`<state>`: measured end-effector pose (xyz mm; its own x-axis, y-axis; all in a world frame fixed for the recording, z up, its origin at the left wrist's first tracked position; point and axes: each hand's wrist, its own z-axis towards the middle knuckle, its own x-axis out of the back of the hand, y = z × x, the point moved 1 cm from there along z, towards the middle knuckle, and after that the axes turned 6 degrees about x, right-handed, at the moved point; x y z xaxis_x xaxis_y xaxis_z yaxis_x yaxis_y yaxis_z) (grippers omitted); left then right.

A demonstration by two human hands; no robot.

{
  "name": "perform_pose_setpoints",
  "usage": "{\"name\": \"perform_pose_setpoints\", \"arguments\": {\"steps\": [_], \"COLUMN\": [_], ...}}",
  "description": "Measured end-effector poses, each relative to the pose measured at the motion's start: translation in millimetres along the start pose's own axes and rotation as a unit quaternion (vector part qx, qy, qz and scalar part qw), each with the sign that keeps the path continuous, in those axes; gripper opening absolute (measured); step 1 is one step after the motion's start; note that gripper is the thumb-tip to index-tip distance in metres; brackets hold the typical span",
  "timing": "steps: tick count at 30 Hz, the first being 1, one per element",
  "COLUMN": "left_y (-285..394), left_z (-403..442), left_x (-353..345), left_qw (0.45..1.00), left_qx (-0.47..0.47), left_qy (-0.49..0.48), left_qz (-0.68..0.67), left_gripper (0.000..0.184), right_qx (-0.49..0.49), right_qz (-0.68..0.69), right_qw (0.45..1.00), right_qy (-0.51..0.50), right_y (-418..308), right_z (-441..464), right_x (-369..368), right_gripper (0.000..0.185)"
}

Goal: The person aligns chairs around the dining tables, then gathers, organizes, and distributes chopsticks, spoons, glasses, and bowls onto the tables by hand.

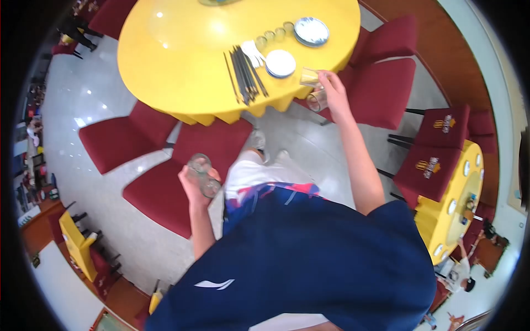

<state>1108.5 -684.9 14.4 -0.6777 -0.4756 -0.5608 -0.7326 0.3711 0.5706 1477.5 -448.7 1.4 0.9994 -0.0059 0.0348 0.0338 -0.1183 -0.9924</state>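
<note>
My left hand (193, 185) is closed around two clear drinking glasses (209, 187), held low above a red chair on the left. In my right hand (335, 96) are two more clear glasses (310, 77), one above the other, just off the near right edge of the round table. Close to that hand, on the yellow tablecloth (182, 71), a stack of small white plates (280, 63) sits with white spoons (253, 54) beside it. A bundle of dark chopsticks (245, 77) lies to their left. Several small glasses (270, 36) stand in a row behind.
A blue-patterned plate stack (311, 31) is at the table's far right. Red chairs (381, 91) crowd the near side, with another chair (130, 135) on the left. A second yellow-clothed table (428, 220) is at the right. People are in the background at both sides.
</note>
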Motion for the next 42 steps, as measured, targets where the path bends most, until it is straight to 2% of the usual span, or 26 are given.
{"name": "perform_pose_setpoints", "arguments": {"steps": [1, 2, 4, 8, 11, 13, 14, 16, 18, 20, 21, 22, 24, 25, 27, 31, 34, 39, 41, 42], "left_y": [10.6, 12.1, 25.1, 46.2, 40.3, 45.3, 48.3, 49.9, 51.3, 53.1, 52.0, 54.3, 57.8, 54.0, 45.1, 27.7, 15.3, 3.8, 5.0, 2.4], "left_z": [8.9, 22.8, 56.3, 138.9, 203.8, 221.1, 224.3, 230.0, 247.5, 274.3, 293.2, 306.9, 336.1, 349.9, 382.1, 434.2, 455.4, 489.3, 493.0, 494.9], "left_x": [-13.9, -21.3, -29.3, -52.7, -68.8, -84.6, -93.9, -112.0, -125.6, -144.1, -147.9, -160.7, -188.5, -195.0, -210.1, -228.9, -235.6, -213.8, -217.3, -216.6], "left_qw": [0.999, 0.996, 0.993, 0.977, 0.975, 0.941, 0.94, 0.939, 0.943, 0.869, 0.813, 0.814, 0.735, 0.732, 0.655, 0.631, 0.62, 0.631, 0.666, 0.666], "left_qx": [-0.014, -0.028, -0.037, -0.036, -0.057, -0.056, -0.056, -0.048, -0.04, -0.125, -0.147, -0.141, -0.066, -0.059, -0.027, 0.061, 0.085, 0.09, 0.146, 0.147], "left_qy": [-0.001, -0.004, -0.008, -0.026, -0.013, -0.028, -0.023, 0.051, 0.076, 0.108, 0.135, 0.149, 0.167, 0.174, 0.169, 0.179, 0.183, 0.184, 0.176, 0.177], "left_qz": [0.048, 0.085, 0.112, 0.211, 0.214, 0.332, 0.335, 0.338, 0.322, 0.467, 0.548, 0.543, 0.654, 0.656, 0.736, 0.753, 0.758, 0.748, 0.71, 0.709], "left_gripper": [0.053, 0.052, 0.053, 0.051, 0.044, 0.032, 0.032, 0.026, 0.029, 0.032, 0.041, 0.041, 0.052, 0.052, 0.058, 0.065, 0.068, 0.08, 0.084, 0.084], "right_qx": [0.02, 0.062, 0.123, 0.087, 0.082, 0.081, 0.079, 0.077, 0.034, 0.017, 0.015, 0.003, -0.003, -0.031, -0.051, -0.055, -0.014, -0.054, -0.065, -0.072], "right_qz": [-0.034, -0.196, -0.324, -0.37, -0.431, -0.476, -0.472, -0.512, -0.511, -0.57, -0.571, -0.59, -0.603, -0.596, -0.591, -0.596, -0.575, -0.537, -0.528, -0.521], "right_qw": [0.999, 0.977, 0.936, 0.924, 0.899, 0.876, 0.878, 0.854, 0.855, 0.811, 0.808, 0.79, 0.773, 0.768, 0.752, 0.727, 0.744, 0.769, 0.772, 0.775], "right_qy": [0.015, 0.048, 0.059, 0.039, 0.013, -0.006, -0.009, -0.053, -0.081, -0.13, -0.146, -0.167, -0.197, -0.233, -0.287, -0.337, -0.339, -0.342, -0.348, -0.35], "right_y": [-14.5, -25.4, -34.1, -22.3, -29.1, -28.6, -25.2, -15.6, 2.2, 22.0, 35.9, 49.0, 64.8, 69.2, 78.1, 97.3, 109.1, 114.0, 115.2, 118.1], "right_z": [13.2, 18.6, 35.2, 72.3, 110.0, 139.0, 156.2, 189.0, 228.2, 257.5, 266.3, 278.2, 302.8, 307.9, 319.6, 337.5, 340.4, 345.6, 347.6, 348.5], "right_x": [-6.1, -6.4, -16.7, -32.5, -44.9, -52.3, -57.3, -64.2, -73.8, -80.1, -80.0, -82.0, -86.3, -87.1, -87.7, -89.7, -89.8, -88.2, -86.6, -85.1], "right_gripper": [0.034, 0.038, 0.04, 0.043, 0.045, 0.048, 0.048, 0.05, 0.053, 0.055, 0.055, 0.057, 0.058, 0.06, 0.064, 0.061, 0.06, 0.057, 0.055, 0.053]}}
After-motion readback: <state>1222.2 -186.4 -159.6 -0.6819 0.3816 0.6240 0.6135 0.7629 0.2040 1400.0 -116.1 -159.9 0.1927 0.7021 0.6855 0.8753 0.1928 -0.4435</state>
